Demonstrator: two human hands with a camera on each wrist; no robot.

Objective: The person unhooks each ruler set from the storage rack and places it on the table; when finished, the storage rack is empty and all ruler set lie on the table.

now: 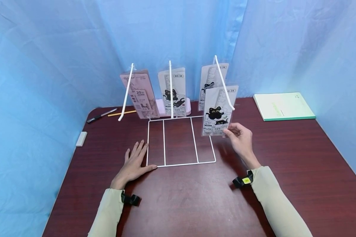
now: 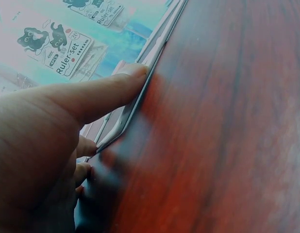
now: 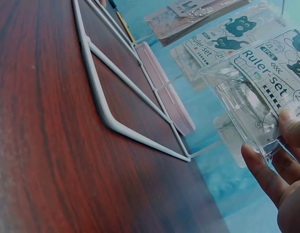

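My right hand (image 1: 240, 138) pinches the lower right corner of a clear-packed ruler set (image 1: 213, 115) with a black cat print, between thumb and fingers. The ruler set's top overlaps the right prong of a white wire rack (image 1: 181, 164) in the head view. Behind it hangs another ruler set (image 1: 203, 77). A further ruler set (image 1: 179, 89) is on the middle prong, and pink packs (image 1: 148, 98) are on the left one. With fingers spread, my left hand (image 1: 134, 164) rests at the rack's front left corner, its thumb (image 2: 133, 75) on the wire.
At the back right lies a pale green notebook (image 1: 284, 106). A pen (image 1: 102, 115), a yellow pencil (image 1: 118, 113) and a white eraser (image 1: 81, 139) lie at the left. A pink case (image 1: 187, 107) sits behind the rack base, before the blue curtain (image 1: 181, 29).
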